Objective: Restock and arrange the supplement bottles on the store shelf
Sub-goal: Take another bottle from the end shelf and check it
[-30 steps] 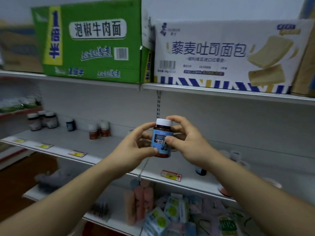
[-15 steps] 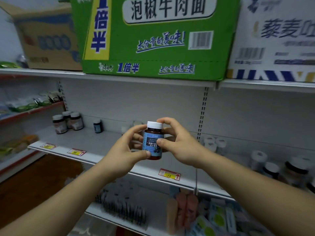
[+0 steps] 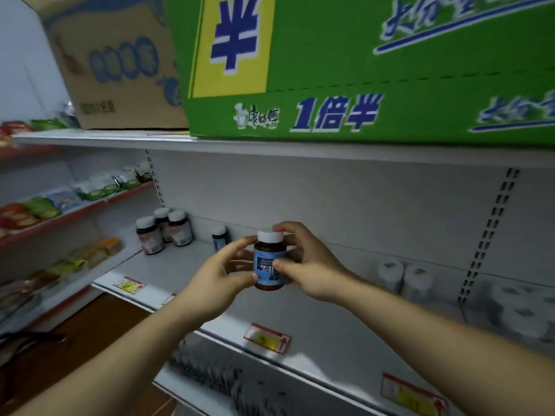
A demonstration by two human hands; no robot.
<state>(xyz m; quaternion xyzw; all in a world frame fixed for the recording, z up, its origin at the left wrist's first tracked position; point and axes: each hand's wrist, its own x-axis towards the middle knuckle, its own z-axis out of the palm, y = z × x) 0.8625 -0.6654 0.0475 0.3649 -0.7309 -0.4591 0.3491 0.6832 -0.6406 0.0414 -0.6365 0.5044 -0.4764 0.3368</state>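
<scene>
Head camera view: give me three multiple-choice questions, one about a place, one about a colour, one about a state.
1. Where is the green carton? A) on the top shelf B) on the floor C) in a basket
2. The cap of the supplement bottle is: A) red B) white C) black
3. The supplement bottle is: A) lying down B) uncapped C) upright, held by left hand and right hand
Answers: A, it sits on the top shelf's board; B, the cap shows white; C, both hands' fingers curl round it.
</scene>
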